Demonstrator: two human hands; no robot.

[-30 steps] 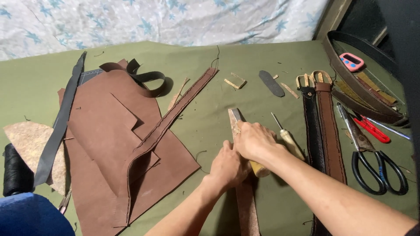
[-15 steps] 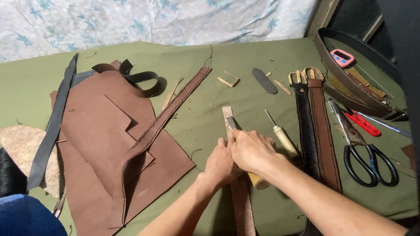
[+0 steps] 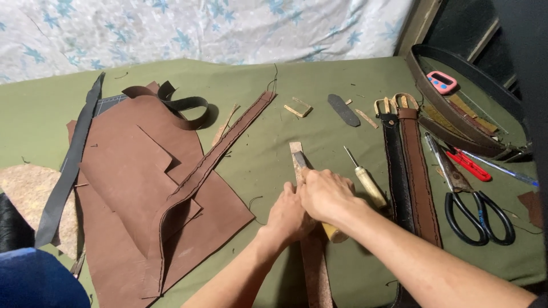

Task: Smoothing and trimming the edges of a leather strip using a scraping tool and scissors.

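Both hands meet over a narrow leather strip (image 3: 313, 262) that lies lengthwise in the lower middle of the green bench (image 3: 268, 165). Left hand (image 3: 290, 215) is half curled and presses down on the strip with its fingers, just behind the other hand. Right hand (image 3: 326, 195) is closed around a tool with a pale wooden handle (image 3: 333, 232); the handle end comes out under the palm, and a small metal blade (image 3: 299, 159) shows in front of the fingers, touching the strip near its far end.

Just to the right of the right hand lies an awl (image 3: 365, 181) with a light wooden handle, very near the knuckles but apart. Further right two belts (image 3: 408, 171), one black and one brown, run side by side toward the near edge. Beyond them are black scissors (image 3: 476, 208) and a red cutter (image 3: 468, 165).

On the left side a large brown leather sheet (image 3: 131, 199) covers much of the bench, with a long stitched strap (image 3: 211, 165) lying across it diagonally. Between this sheet and the hands is a band of bare green cloth, and more open cloth lies beyond the strip's far end, up to small leather scraps (image 3: 298, 109).
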